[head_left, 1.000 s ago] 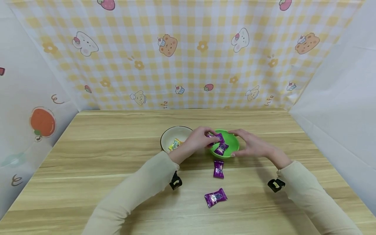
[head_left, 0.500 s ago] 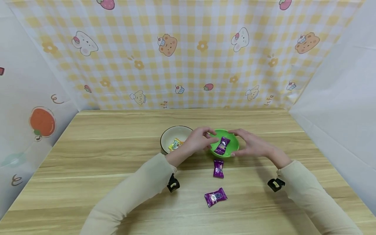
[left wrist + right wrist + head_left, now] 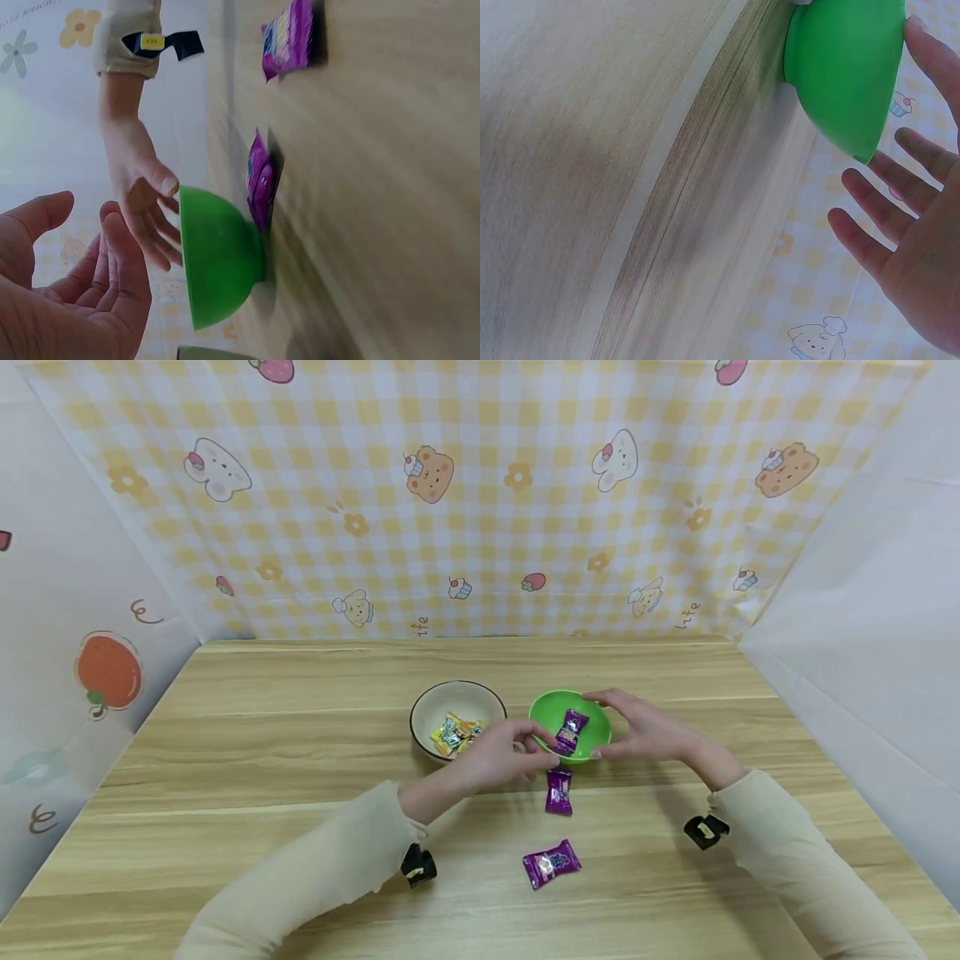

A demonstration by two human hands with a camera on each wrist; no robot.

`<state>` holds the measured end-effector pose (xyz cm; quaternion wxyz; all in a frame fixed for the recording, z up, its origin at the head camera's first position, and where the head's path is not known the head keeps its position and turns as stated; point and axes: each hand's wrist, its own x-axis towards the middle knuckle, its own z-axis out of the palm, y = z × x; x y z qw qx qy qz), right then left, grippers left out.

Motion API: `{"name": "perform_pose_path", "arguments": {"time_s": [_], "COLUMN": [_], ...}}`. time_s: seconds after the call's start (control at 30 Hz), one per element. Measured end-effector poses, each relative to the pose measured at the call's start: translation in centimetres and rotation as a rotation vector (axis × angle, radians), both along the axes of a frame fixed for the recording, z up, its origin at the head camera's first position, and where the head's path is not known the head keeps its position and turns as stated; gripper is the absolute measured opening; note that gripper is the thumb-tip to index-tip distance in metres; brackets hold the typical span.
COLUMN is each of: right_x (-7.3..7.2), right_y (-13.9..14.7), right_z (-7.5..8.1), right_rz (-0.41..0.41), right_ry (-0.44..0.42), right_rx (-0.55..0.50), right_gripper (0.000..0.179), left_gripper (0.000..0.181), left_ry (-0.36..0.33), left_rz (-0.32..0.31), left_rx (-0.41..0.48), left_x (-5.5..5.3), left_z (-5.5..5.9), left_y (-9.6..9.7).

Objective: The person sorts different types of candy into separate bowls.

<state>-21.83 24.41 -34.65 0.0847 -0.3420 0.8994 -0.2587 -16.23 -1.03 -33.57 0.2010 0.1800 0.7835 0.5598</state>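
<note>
My left hand (image 3: 504, 752), fingers loosely bent and nothing between them, hovers by the near left rim of a green bowl (image 3: 553, 703). In the left wrist view, thumb and fingertips stand apart, beside the bowl's open side. My right hand (image 3: 647, 729) rests against the bowl's right side, thumb near the front rim and a finger at the back. Its fingers look spread and fairly straight in the right wrist view. Inside the bowl lies a purple wrapped candy (image 3: 573, 727), with more purple wrapper under it. Another purple candy (image 3: 558, 792) lies on the table just in front.
A cream bowl (image 3: 459, 696) with a dark rim stands to the left, holding yellow wrapped candies (image 3: 452, 732). Nearer the front of the wooden table (image 3: 300, 710) lies one more purple candy (image 3: 551, 863). A checked curtain (image 3: 480, 543) hangs behind the table.
My left hand let go of a purple candy in the green bowl, then drew back toward the front left, uncovering more of both bowls. The right hand has stayed in place.
</note>
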Motion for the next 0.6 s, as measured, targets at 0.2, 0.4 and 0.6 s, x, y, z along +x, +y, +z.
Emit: {"name": "perform_pose_path", "arguments": {"time_s": [0.2,0.4,0.6], "right_x": [0.0,0.0,0.1], "right_y": [0.1,0.2,0.3], "right_z": [-0.1,-0.1,-0.1], "right_rz": [0.000,-0.003,-0.001], "right_ry": [0.009,0.025,0.038], "right_rx": [-0.001,0.005,0.009], "right_gripper": [0.086,0.086,0.085], "left_gripper": [0.024,0.024,0.023], "left_ry": [-0.030,-0.073,-0.027], "left_rz": [-0.066,-0.119,-0.163], "left_rx": [-0.002,0.000,-0.029], "left_x": [1.7,3.3,4.4], "left_z": [-1.1,-2.4,-3.7], "left_y": [-0.2,-0.4,-0.5]}}
